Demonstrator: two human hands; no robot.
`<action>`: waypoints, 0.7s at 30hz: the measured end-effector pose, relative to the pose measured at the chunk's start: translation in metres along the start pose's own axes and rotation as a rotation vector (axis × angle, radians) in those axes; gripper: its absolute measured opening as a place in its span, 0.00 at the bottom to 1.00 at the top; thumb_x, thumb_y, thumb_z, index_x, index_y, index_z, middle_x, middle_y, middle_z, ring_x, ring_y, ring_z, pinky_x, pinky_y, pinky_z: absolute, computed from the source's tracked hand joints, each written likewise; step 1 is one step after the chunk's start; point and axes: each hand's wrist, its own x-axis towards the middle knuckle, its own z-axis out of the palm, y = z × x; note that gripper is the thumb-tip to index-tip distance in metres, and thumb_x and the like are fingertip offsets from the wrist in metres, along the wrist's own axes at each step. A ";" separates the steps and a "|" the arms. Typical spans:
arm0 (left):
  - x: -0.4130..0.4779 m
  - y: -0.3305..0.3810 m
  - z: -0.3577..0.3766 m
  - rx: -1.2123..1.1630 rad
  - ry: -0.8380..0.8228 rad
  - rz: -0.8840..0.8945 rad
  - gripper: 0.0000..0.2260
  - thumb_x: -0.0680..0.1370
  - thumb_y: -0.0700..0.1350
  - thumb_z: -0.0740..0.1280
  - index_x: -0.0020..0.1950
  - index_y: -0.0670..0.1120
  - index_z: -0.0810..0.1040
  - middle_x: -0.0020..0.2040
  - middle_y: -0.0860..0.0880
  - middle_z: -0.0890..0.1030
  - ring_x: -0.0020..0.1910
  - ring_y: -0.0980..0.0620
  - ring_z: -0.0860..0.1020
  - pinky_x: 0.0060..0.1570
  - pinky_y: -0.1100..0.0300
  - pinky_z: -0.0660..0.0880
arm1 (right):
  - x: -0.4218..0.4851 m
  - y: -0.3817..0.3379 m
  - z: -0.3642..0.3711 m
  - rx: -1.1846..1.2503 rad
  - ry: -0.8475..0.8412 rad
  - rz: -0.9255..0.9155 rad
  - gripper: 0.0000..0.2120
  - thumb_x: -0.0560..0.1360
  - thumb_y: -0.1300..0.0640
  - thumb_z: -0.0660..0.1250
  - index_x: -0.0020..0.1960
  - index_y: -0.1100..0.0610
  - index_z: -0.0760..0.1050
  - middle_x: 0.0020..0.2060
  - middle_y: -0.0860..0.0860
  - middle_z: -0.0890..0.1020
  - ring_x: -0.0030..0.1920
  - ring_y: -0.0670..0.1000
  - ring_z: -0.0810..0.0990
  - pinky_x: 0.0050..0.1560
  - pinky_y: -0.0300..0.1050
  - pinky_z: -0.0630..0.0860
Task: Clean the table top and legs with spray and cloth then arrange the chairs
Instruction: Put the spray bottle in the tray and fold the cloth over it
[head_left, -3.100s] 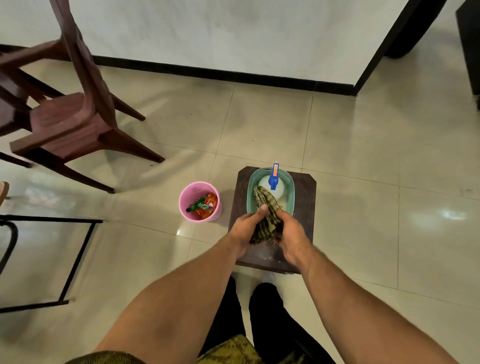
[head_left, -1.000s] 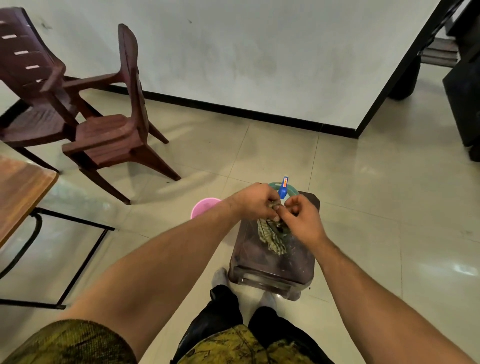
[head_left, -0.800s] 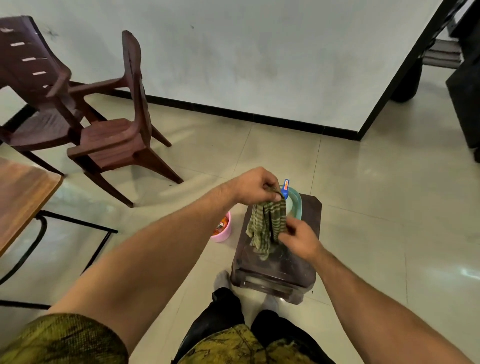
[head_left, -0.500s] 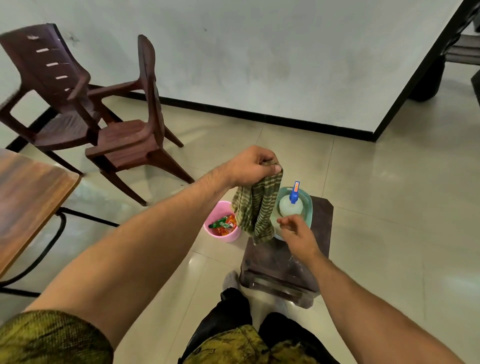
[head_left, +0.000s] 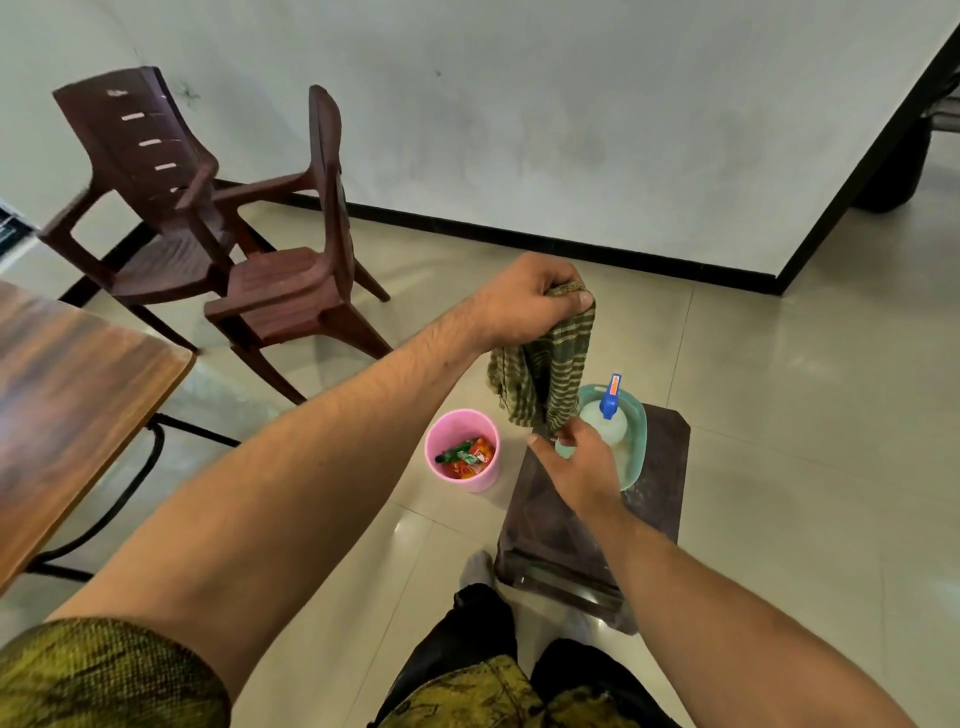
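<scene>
Partly hidden spray bottle (head_left: 605, 427) behind cloth (head_left: 550, 374), table (head_left: 78, 389) cropped at left

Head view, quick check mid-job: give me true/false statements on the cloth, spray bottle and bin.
The left hand grips the striped cloth by its top. True.
The pink bin stands on the floor beside the dark stool. True.
The spray bottle is inside the pink bin. False: it sits in the green basin on the stool.
The right hand holds the spray bottle. False: it holds the cloth's lower end.
</scene>
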 end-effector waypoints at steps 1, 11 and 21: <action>0.001 -0.001 0.001 -0.007 -0.007 -0.003 0.07 0.82 0.46 0.67 0.49 0.44 0.81 0.42 0.48 0.84 0.40 0.55 0.81 0.43 0.61 0.77 | 0.001 0.003 0.000 -0.005 0.007 0.009 0.11 0.75 0.46 0.72 0.53 0.48 0.74 0.46 0.43 0.79 0.47 0.45 0.77 0.48 0.41 0.75; 0.001 -0.013 -0.002 -0.037 0.045 -0.032 0.11 0.82 0.47 0.67 0.53 0.39 0.82 0.47 0.42 0.85 0.42 0.51 0.83 0.45 0.58 0.80 | -0.005 0.043 -0.031 0.236 0.121 0.249 0.05 0.76 0.61 0.66 0.42 0.57 0.79 0.37 0.51 0.82 0.40 0.49 0.78 0.41 0.44 0.75; 0.001 -0.075 0.009 -0.160 0.243 -0.286 0.15 0.83 0.49 0.65 0.52 0.36 0.80 0.38 0.48 0.79 0.37 0.52 0.79 0.38 0.58 0.77 | 0.009 0.052 -0.086 0.218 0.296 0.390 0.04 0.75 0.61 0.68 0.42 0.56 0.80 0.38 0.52 0.83 0.43 0.55 0.82 0.49 0.49 0.79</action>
